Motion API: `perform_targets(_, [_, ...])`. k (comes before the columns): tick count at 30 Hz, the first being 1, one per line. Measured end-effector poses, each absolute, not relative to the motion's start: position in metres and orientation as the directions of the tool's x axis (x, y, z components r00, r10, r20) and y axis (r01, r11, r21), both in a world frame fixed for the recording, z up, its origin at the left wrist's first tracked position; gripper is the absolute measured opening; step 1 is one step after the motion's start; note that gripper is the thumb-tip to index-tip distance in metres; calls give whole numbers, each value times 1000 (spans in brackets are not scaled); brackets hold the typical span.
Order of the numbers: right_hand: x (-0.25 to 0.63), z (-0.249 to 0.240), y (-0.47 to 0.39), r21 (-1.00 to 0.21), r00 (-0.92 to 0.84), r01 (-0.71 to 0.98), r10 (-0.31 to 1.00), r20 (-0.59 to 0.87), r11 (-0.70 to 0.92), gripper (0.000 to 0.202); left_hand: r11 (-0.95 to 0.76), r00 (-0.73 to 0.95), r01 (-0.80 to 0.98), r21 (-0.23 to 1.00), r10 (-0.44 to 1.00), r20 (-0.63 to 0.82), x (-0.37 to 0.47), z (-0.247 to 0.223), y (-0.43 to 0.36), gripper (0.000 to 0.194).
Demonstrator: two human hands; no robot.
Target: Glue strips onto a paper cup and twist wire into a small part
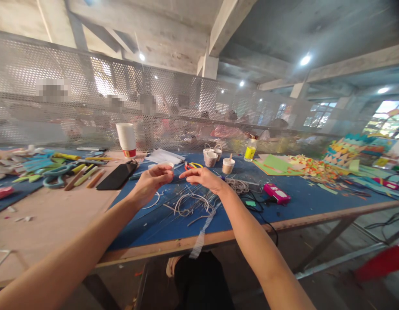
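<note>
My left hand [153,181] is raised over the blue table mat [148,230], its thumb and fingers closed around a small pale cup-like piece [169,165] that is mostly hidden. Facing it, my right hand [204,178] points its stretched fingers to the left; I see nothing held in them. Below both hands lie loose coils of pale cord [193,204] and thin wires. Orange-and-yellow-handled pliers [194,165] rest just behind my right hand. Several small cups, one with a handle, stand beyond, near another small cup [228,165] with a stick in it.
A black phone [117,176], blue-handled scissors [55,175] and a tall paper cup [126,140] are on the left. To the right are a yellow-labelled bottle [250,148], a magenta box [277,193] with a black cable, green paper [275,165] and orange scraps [312,168]. A perforated screen [173,90] stands behind.
</note>
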State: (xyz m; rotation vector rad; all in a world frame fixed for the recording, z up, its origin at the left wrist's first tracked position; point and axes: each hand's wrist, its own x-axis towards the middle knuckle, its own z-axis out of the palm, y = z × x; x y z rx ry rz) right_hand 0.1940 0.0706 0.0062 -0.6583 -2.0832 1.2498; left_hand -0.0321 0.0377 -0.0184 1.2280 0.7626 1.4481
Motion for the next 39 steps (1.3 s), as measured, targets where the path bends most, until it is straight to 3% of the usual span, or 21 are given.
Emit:
perform_targets(12, [193, 7, 68, -902, -674, 150, 709, 207, 406, 23, -226, 70, -256, 940, 965, 251, -29, -21, 36, 25])
perform_targets(21, [191, -1, 77, -900, -692, 92, 677, 250, 426, 23, -298, 133, -97, 950, 942, 309, -27, -23, 34, 18])
perform_targets(26, [190, 0, 76, -898, -699, 91, 670, 250, 430, 22, -313, 152, -50, 948, 936, 317, -27, -23, 34, 23])
perform_targets(30, [190, 1, 74, -891, -697, 106, 672, 251, 442, 21, -332, 151, -81, 940, 928, 340, -27, -20, 33, 32])
perform_targets(39, [187, 3, 70, -896, -729, 111, 648, 220, 429, 18, -326, 45, -105, 940, 942, 332, -26, -18, 30, 23])
